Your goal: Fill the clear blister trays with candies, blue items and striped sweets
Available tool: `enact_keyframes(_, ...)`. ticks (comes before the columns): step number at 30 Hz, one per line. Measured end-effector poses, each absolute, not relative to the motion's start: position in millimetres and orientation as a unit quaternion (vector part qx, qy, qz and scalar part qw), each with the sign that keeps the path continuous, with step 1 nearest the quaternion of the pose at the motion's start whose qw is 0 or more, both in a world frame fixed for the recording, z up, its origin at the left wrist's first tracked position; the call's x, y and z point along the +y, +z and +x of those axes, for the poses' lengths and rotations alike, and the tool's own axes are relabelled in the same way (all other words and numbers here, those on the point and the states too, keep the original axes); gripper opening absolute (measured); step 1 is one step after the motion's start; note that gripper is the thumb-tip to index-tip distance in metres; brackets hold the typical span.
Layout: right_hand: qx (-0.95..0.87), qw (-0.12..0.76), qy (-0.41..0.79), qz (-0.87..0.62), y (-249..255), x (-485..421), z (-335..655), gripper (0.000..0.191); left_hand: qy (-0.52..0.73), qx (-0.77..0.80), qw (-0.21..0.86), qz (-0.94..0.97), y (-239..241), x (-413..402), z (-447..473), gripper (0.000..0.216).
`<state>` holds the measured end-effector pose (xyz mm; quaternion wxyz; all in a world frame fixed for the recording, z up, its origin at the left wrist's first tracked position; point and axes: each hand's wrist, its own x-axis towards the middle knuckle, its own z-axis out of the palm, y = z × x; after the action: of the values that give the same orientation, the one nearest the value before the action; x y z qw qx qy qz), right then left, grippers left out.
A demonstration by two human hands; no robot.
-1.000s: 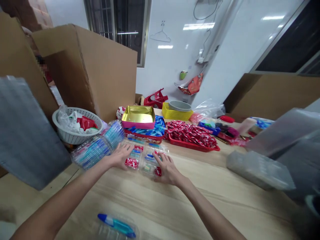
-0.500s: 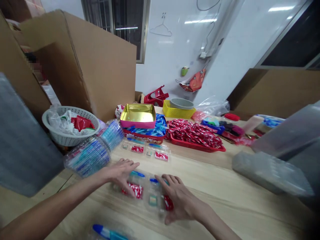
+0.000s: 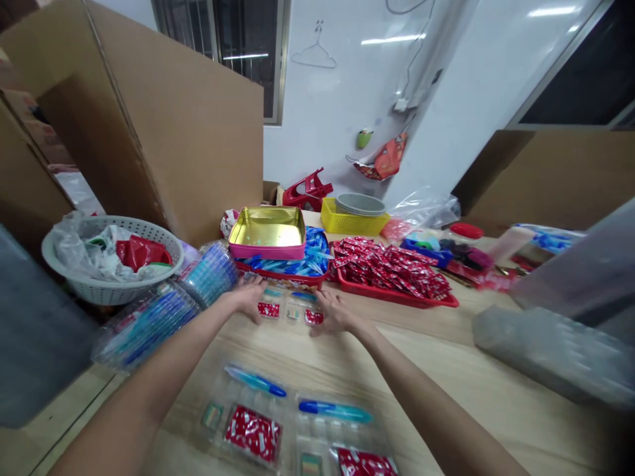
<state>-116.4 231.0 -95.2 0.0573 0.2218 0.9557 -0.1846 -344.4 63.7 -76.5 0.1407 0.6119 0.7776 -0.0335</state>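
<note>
My left hand (image 3: 247, 299) and my right hand (image 3: 331, 312) reach to the far side of the table, at either end of a clear plastic blister tray (image 3: 281, 316). Fingers and thumbs grip its ends. In its compartments lie blue pens, red printed packets and small pale-green pieces. Close to me, another clear tray (image 3: 292, 423) lies on the table between my forearms. It holds a blue pen (image 3: 335, 410) and a second pen (image 3: 255, 381), red packets (image 3: 253, 433) with white marks, and small green striped pieces (image 3: 212, 416).
Behind my hands stand a gold-lined pink tin (image 3: 268, 231) over blue pens (image 3: 315, 254), and a red tray (image 3: 397, 299) heaped with red packets. Stacked filled trays (image 3: 149, 324) and a grey basket (image 3: 112, 291) are left. Stacked clear trays (image 3: 546, 350) lie right, a yellow basket (image 3: 352, 221) behind.
Both hands have moved away from me toward the pens, carrying the tray from mid-table to the far side. The nearer tray has come further into view.
</note>
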Motion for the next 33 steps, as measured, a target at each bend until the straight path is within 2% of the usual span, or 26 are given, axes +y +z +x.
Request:
enact_keyframes(3, 0.961, 0.041, -0.181, 0.205, -102, 226, -107, 0.122, -0.041, 0.768, 0.153, 0.621, -80, 58, -339, 0.114)
enact_keyframes(7, 0.958, 0.034, -0.179, 0.223, -92, 213, -87, 0.108, -0.041, 0.762, 0.142, 0.631, -72, 47, -323, 0.109)
enact_keyframes(11, 0.95, 0.024, -0.189, 0.246, -63, 195, -57, 0.101, -0.022, 0.764, 0.129, 0.631, -43, 31, -305, 0.107)
enact_keyframes(15, 0.96, -0.008, -0.211, 0.183, -29, 157, -11, 0.102, -0.014, 0.73, 0.128, 0.671, -3, -5, -278, 0.112)
enact_keyframes(18, 0.965, 0.002, -0.228, 0.132, -18, 115, 23, 0.104, -0.023, 0.691, 0.157, 0.705, 12, -43, -250, 0.111)
enact_keyframes(23, 0.973, 0.062, -0.191, 0.115, -35, 67, 40, 0.114, -0.025, 0.654, 0.171, 0.737, -12, -89, -219, 0.105)
enact_keyframes(28, 0.971, 0.097, -0.163, 0.143, -46, 62, 38, 0.119, -0.039, 0.667, 0.181, 0.721, -29, -98, -215, 0.117)
enact_keyframes(31, 0.972, 0.038, -0.167, 0.158, -40, 50, 60, 0.114, 0.02, 0.71, 0.156, 0.686, -19, -117, -214, 0.114)
enact_keyframes(33, 0.963, -0.041, -0.205, 0.171, -35, 30, 79, 0.093, 0.108, 0.762, 0.109, 0.629, -13, -143, -214, 0.096)
